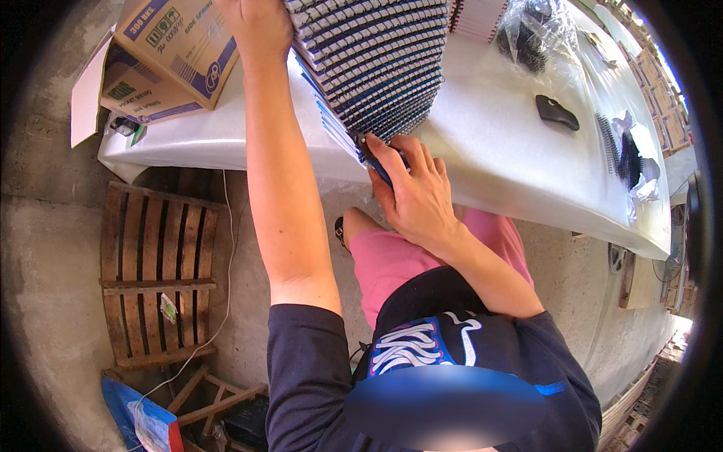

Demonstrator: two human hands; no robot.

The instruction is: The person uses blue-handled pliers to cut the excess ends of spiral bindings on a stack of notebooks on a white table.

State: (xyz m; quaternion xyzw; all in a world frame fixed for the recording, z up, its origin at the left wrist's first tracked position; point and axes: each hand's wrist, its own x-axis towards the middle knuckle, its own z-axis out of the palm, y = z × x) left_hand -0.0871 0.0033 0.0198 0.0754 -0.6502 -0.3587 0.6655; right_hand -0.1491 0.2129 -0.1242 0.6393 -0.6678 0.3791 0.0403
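Observation:
A tall stack of spiral-bound notepads stands at the table's near side, its dark wire bindings in rows facing me. My right hand is closed around small blue-handled pliers. Their dark head meets the near lower corner of the stack, at the ends of the bindings. My left arm reaches up along the stack's left side. My left hand is by the upper left of the stack, its fingers cut off by the top edge. Blue and white cover edges show down the stack's left face.
An open cardboard box stands at the table's left end. On the white-covered table lie a black handheld object, a plastic bag with dark wire coils, and more coils. A wooden pallet and white cord are lower left.

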